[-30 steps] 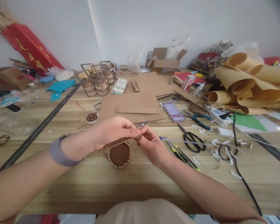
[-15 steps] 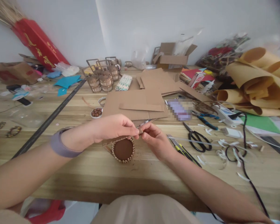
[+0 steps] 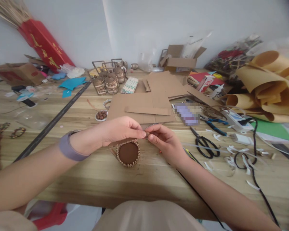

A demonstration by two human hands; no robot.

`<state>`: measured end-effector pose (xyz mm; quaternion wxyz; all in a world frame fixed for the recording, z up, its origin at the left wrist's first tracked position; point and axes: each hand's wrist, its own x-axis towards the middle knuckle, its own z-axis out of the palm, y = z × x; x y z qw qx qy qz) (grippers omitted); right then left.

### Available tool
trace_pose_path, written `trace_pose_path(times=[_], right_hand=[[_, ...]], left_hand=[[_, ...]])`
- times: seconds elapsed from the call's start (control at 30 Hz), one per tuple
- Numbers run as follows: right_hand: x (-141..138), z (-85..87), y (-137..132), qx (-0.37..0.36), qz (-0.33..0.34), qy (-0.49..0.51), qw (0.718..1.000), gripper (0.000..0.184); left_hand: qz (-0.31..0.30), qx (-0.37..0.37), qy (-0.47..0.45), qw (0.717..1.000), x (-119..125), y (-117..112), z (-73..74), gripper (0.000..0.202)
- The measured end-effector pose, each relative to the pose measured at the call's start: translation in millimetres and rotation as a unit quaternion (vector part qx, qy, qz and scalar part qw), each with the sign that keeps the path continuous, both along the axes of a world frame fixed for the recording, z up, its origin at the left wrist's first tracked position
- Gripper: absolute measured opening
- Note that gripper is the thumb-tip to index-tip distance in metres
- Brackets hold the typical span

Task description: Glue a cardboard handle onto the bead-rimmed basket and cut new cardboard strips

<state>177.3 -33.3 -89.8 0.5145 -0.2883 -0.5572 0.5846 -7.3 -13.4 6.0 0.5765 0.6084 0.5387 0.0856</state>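
A small round basket (image 3: 128, 153) with a brown disc bottom and a rim of thin wooden sticks lies on its side on the wooden table (image 3: 139, 179). My left hand (image 3: 120, 130) hovers just above it, fingers pinched together at the rim's upper right. My right hand (image 3: 162, 141) meets it fingertip to fingertip, pinching a thin, small piece that I cannot make out. A purple band (image 3: 68, 146) wraps my left wrist.
Flat cardboard sheets (image 3: 144, 106) lie behind my hands, with finished stick baskets (image 3: 108, 83) further back. Black scissors (image 3: 203, 142), blue pliers (image 3: 213, 123), a black cable (image 3: 254, 160) and white scraps lie right. A dish of beads (image 3: 101, 115) and long black ruler (image 3: 55, 120) lie left.
The view has shifted slightly left and up. Both hands stay pinched together above the basket; my right hand has turned a little, covering more of the yellow-handled knife.
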Motion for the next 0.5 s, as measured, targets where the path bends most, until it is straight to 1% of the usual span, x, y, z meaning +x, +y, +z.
trace_pose_path(times=[0.1,0.23,0.4,0.5], right_hand=[[-1.9,0.9,-0.6,0.001,-0.012,-0.008,1.0,0.027],[-4.8,-2.5,-1.5,0.014,-0.027,0.003,1.0,0.026],[-11.6,-9.8,-3.9,-0.008,-0.025,0.078,0.997,0.023],[-16.4,-15.2,-5.8,-0.023,-0.037,0.098,0.994,0.025]], left_hand=[[0.008,-0.003,-0.023,1.0,-0.1,0.7,-0.5,0.029],[0.006,-0.029,-0.05,0.998,-1.9,3.2,-4.5,0.027],[0.002,-0.03,-0.069,0.997,-1.4,2.9,-4.3,0.033],[0.002,-0.028,-0.071,0.997,-0.3,1.8,-4.1,0.032]])
